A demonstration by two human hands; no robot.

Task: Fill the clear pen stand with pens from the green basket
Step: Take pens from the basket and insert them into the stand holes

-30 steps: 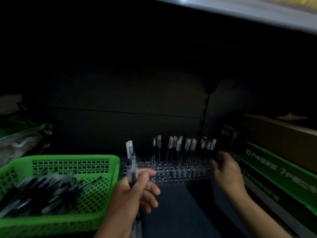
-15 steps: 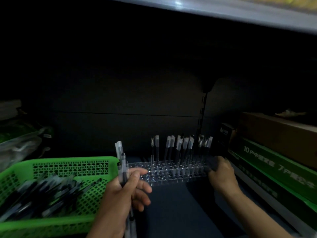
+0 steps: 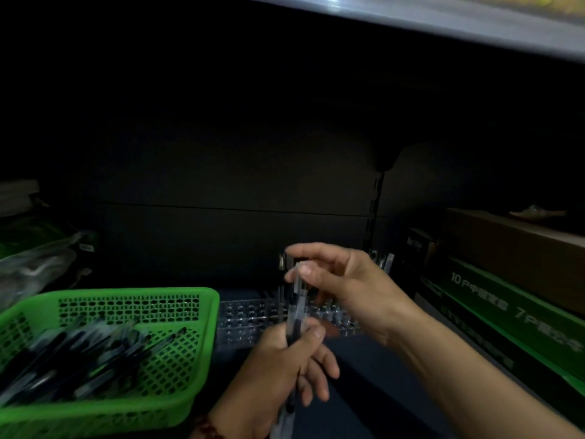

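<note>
The left hand (image 3: 278,365) grips a bunch of pens (image 3: 292,331) upright in front of the clear stand (image 3: 243,318). The right hand (image 3: 348,280) reaches across and pinches the top of one pen (image 3: 297,286) in that bunch. The green basket (image 3: 126,294) sits just left of the stand with a heap of loose pens (image 3: 79,353) inside, and a few standing pens (image 3: 387,263) show behind the right hand.

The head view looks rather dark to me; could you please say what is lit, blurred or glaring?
Head view: black beyond the foreground; green basket, left hand and right hand dimly lit; basket pens blurred; glare spot on the overhead shelf edge.
</note>
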